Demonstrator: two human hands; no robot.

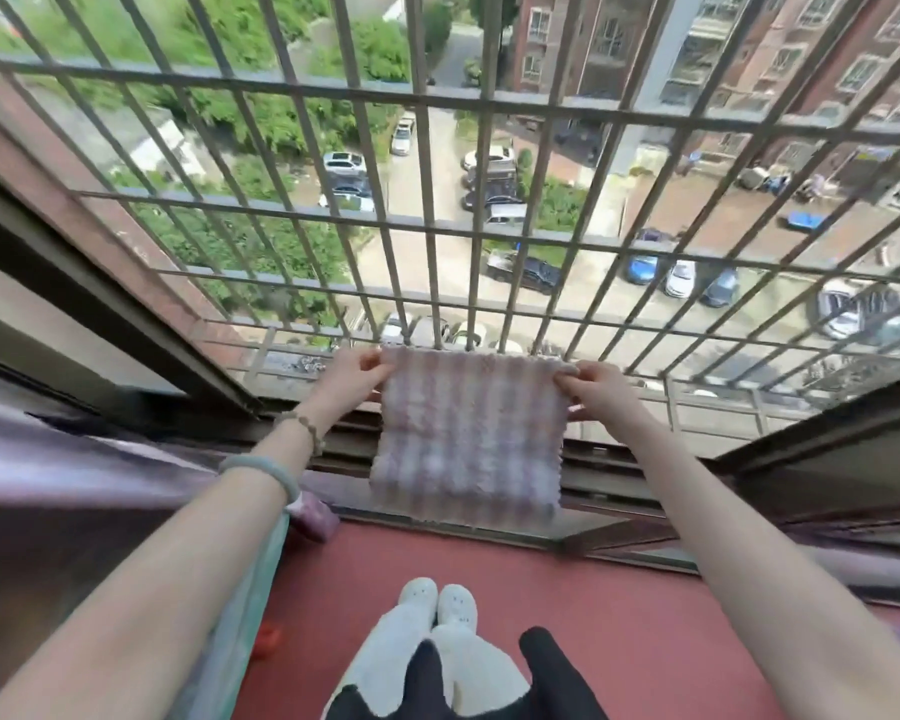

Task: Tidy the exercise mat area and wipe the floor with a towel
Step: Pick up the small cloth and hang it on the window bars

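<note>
Left hand (352,374) and right hand (601,394) each pinch a top corner of the nubby, rectangular checked towel (463,439); metal grille (437,210) behind

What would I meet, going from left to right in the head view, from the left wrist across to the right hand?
pale green bangle → bead bracelet → left hand → checked towel → right hand

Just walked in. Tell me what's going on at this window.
A person stands on the red floor facing the window bars, high above a car park. They hold a small pink-and-white checked towel spread out in front of them. The left hand pinches its top left corner and the right hand pinches its top right corner. The towel hangs flat by the sill and is not on the floor.
</note>
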